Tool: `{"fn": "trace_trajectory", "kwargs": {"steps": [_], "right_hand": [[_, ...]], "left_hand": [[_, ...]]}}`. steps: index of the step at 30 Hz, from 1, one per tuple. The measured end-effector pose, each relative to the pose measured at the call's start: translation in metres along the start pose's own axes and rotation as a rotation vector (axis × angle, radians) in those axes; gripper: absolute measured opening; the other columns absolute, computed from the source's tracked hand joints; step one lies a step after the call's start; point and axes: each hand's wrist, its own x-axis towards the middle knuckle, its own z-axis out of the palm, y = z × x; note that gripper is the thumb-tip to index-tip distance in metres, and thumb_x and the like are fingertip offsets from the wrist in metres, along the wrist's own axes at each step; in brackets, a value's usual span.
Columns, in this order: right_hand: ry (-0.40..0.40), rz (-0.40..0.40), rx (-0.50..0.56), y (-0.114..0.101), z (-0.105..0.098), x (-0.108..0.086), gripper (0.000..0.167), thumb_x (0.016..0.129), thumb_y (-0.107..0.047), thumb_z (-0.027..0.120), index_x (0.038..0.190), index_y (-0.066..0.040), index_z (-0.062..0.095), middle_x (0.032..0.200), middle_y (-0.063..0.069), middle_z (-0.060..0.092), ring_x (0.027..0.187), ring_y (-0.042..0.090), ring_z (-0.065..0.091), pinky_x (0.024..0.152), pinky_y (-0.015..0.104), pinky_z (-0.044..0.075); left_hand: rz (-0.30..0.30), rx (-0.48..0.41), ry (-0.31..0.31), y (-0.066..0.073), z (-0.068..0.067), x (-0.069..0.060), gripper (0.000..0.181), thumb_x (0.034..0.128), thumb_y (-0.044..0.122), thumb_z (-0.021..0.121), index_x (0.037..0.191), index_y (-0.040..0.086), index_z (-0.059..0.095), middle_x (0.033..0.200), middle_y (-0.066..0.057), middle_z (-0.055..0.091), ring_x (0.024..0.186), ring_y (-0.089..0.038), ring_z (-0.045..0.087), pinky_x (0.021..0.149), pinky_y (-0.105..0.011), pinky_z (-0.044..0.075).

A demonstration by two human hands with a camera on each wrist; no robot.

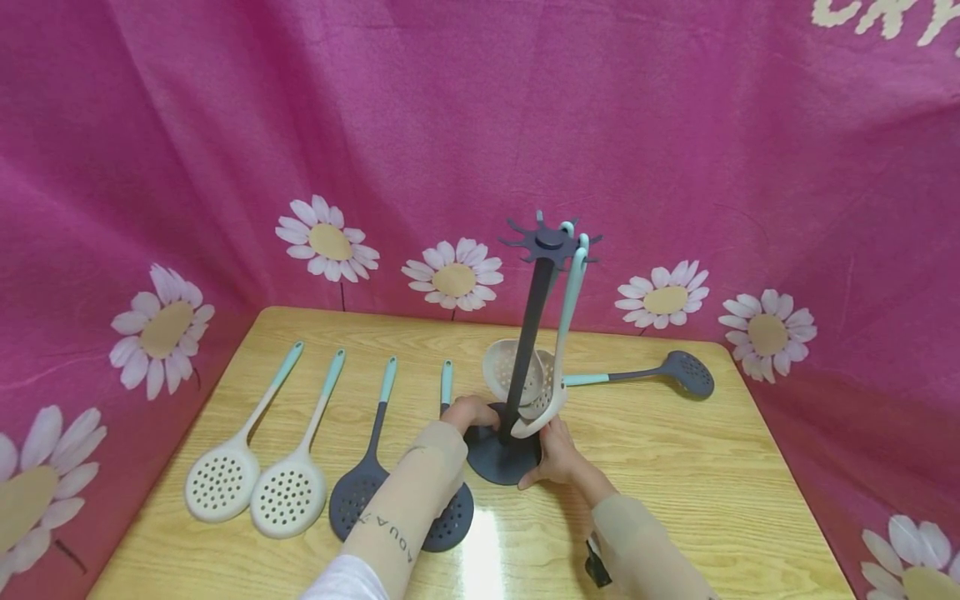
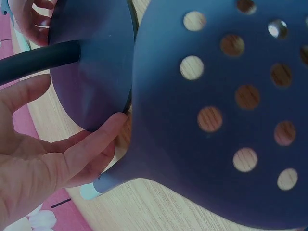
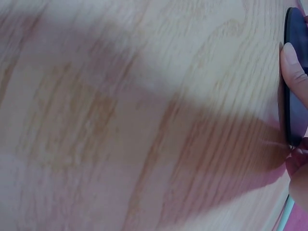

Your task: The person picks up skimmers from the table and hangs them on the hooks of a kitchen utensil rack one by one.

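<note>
A dark utensil stand [image 1: 531,333] with a hooked top stands upright on the table. My left hand [image 1: 471,412] grips the left rim of its round base [image 1: 501,462]; the left wrist view shows the fingers at the base's edge. On the opposite side my right hand [image 1: 561,457] holds the rim, its thumb [image 3: 294,65] along the edge. A cream ladle [image 1: 553,408] with a mint handle hangs from the hooks, with perforated cream utensils behind it, partly hidden. Beside the left hand lies a dark slotted turner [image 2: 163,134], partly covered by the left forearm in the head view.
Left on the wooden table [image 1: 637,533] lie two cream slotted turners [image 1: 222,482] [image 1: 288,496] and another dark slotted turner [image 1: 356,492]. Behind the stand, to the right, lies a dark skimmer [image 1: 688,373]. Pink flowered cloth [image 1: 420,125] surrounds the table's back and sides.
</note>
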Motion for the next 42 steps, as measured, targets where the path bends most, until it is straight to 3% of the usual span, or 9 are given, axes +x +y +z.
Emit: {"fn": "trace_trajectory", "kwargs": {"steps": [3,7,11,15,19,28,36,42], "right_hand": [[0.004,0.010,0.006,-0.003,0.001,-0.003,0.127,0.039,-0.028,0.092,0.140,0.002,0.021,0.137,0.025,0.022,0.117,0.038,0.028,0.098,0.051,0.027],[0.023,0.040,0.009,-0.010,0.002,-0.007,0.120,0.041,-0.023,0.092,0.137,0.008,0.027,0.132,0.028,0.027,0.115,0.042,0.030,0.096,0.053,0.029],[0.039,0.115,0.038,-0.019,0.004,-0.009,0.112,0.045,-0.017,0.091,0.135,0.009,0.030,0.132,0.028,0.030,0.114,0.042,0.032,0.096,0.053,0.031],[0.067,0.166,0.102,-0.028,0.008,-0.013,0.109,0.048,-0.014,0.090,0.134,0.011,0.028,0.133,0.031,0.028,0.120,0.046,0.027,0.099,0.056,0.027],[0.142,0.194,0.128,-0.035,0.020,-0.020,0.110,0.050,-0.023,0.089,0.134,0.011,0.027,0.132,0.031,0.027,0.121,0.045,0.026,0.099,0.055,0.028],[0.315,0.231,0.078,-0.046,0.042,-0.024,0.117,0.049,-0.037,0.088,0.135,0.009,0.024,0.129,0.029,0.030,0.118,0.043,0.029,0.095,0.054,0.032],[0.287,0.252,0.104,-0.047,0.041,-0.021,0.115,0.050,-0.035,0.088,0.134,0.009,0.024,0.130,0.026,0.030,0.119,0.040,0.027,0.097,0.052,0.031],[0.279,0.245,0.097,-0.042,0.040,-0.020,0.116,0.047,-0.036,0.089,0.134,0.007,0.025,0.129,0.025,0.032,0.119,0.040,0.029,0.097,0.051,0.032]], "left_hand": [[-0.075,-0.102,-0.001,0.006,0.004,0.004,0.047,0.0977,0.034,-0.005,0.144,0.028,-0.011,0.152,0.012,-0.005,0.137,-0.004,-0.003,0.110,-0.022,0.006],[-0.042,-0.325,-0.012,0.002,0.016,0.018,0.053,0.0953,0.047,0.002,0.146,0.032,0.002,0.153,0.008,0.003,0.139,-0.010,0.003,0.111,-0.032,0.008],[-0.084,-0.323,0.026,0.005,0.018,0.019,0.054,0.0961,0.045,0.002,0.147,0.028,0.005,0.153,0.007,0.008,0.138,-0.010,0.007,0.111,-0.032,0.011],[-0.060,-0.363,-0.020,0.004,0.015,0.017,0.052,0.0978,0.042,0.005,0.147,0.025,0.002,0.153,0.004,0.004,0.139,-0.016,0.004,0.110,-0.035,0.008],[-0.017,-0.368,-0.051,0.000,0.017,0.019,0.050,0.0983,0.040,0.005,0.146,0.027,-0.001,0.154,0.003,0.000,0.139,-0.017,0.001,0.110,-0.035,0.007],[-0.034,-0.384,-0.019,0.000,0.022,0.025,0.051,0.0974,0.043,0.007,0.146,0.027,0.004,0.154,0.003,0.004,0.139,-0.015,0.004,0.110,-0.035,0.009],[-0.018,-0.438,-0.056,-0.003,0.025,0.032,0.052,0.0989,0.040,0.011,0.147,0.022,0.005,0.154,-0.001,0.003,0.139,-0.024,0.007,0.110,-0.036,0.008],[-0.015,-0.447,-0.051,-0.003,0.025,0.035,0.052,0.0978,0.042,0.011,0.147,0.025,0.008,0.154,0.000,0.005,0.139,-0.020,0.005,0.111,-0.037,0.009]]}}
